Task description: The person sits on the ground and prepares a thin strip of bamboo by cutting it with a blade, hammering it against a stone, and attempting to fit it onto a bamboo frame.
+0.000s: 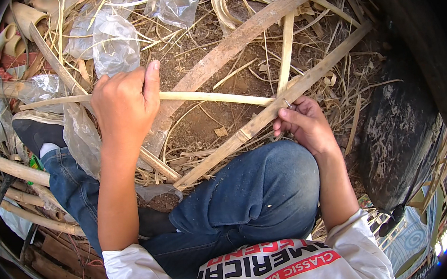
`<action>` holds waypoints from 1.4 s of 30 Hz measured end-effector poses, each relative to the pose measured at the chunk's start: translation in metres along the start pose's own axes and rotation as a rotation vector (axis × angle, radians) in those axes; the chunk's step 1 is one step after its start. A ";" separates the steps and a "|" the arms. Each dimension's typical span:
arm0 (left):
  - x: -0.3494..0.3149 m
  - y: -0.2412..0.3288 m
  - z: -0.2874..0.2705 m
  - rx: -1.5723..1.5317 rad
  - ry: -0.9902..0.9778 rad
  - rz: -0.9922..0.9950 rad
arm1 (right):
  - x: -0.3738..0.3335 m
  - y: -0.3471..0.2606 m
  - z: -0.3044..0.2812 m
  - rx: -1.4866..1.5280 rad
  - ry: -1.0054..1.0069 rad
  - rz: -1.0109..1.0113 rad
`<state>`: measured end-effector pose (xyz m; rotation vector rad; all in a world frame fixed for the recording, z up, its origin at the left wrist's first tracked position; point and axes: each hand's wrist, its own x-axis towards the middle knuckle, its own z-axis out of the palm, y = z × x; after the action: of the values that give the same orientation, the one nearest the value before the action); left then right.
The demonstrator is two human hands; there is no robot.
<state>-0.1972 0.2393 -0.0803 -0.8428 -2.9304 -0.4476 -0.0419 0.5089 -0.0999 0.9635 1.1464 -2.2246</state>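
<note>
My left hand [124,101] is closed in a fist around a thin pale bamboo strip [214,95], its thumb pointing up. The strip runs from the left across to a bamboo slat [249,129], which lies slantwise in front of my bent knee. At the strip's right end, a small shiny metal piece [287,103] sticks out by the slat. Just beside it, my right hand [305,124] has its thumb and fingers curled at the slat's near edge; what they pinch is too small to make out.
A wider wooden slat [247,42] crosses beyond the strip, with another pale strip [286,49] beside it. Clear plastic bags [114,40] and shavings litter the dirt. Bamboo poles [11,168] lie left by my shoe [36,129]; a dark, scuffed object [393,135] stands on the right.
</note>
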 end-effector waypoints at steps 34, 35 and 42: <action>-0.002 0.007 -0.001 -0.073 -0.168 -0.122 | 0.010 0.019 -0.004 -0.011 -0.074 -0.091; -0.003 0.009 -0.003 -0.087 -0.153 -0.131 | 0.010 0.019 -0.004 -0.018 -0.086 -0.096; -0.001 0.021 -0.009 -0.089 -0.163 -0.211 | 0.013 0.017 -0.009 -0.081 -0.119 -0.117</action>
<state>-0.1858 0.2534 -0.0667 -0.6069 -3.1878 -0.5505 -0.0354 0.5061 -0.1221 0.7384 1.2565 -2.2740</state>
